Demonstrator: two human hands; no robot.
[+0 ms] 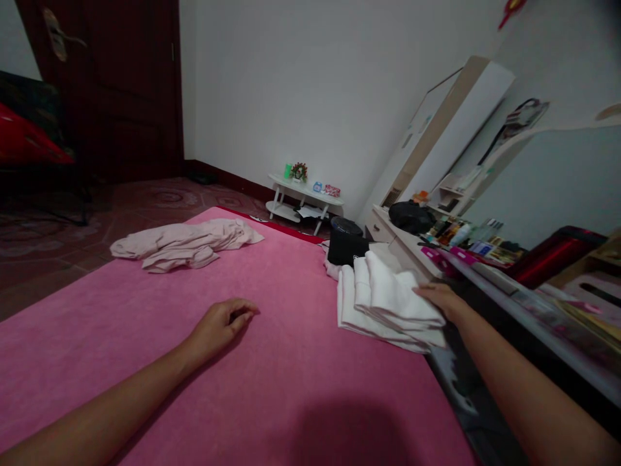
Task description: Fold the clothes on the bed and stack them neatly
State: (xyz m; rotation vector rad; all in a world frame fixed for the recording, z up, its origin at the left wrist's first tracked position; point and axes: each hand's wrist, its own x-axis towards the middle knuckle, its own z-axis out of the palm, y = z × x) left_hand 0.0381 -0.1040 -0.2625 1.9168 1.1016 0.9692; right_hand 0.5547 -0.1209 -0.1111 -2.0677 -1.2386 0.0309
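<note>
A stack of folded white cloths (388,298) is sited at the right edge of the bed (291,375). Its outer side is touched by the right hand (444,299); whether a layer is gripped cannot be told. The left hand (226,323) is rested mid-bed, fingers loosely curled, empty. Layers should be squared gently, away from the edge.

The cloths (391,291) are white, garment (182,244) pale pink, bedspread (272,375) pink.

A white side table (306,192) (green cup (288,171) on top) stands near the wall (291,84).
</note>
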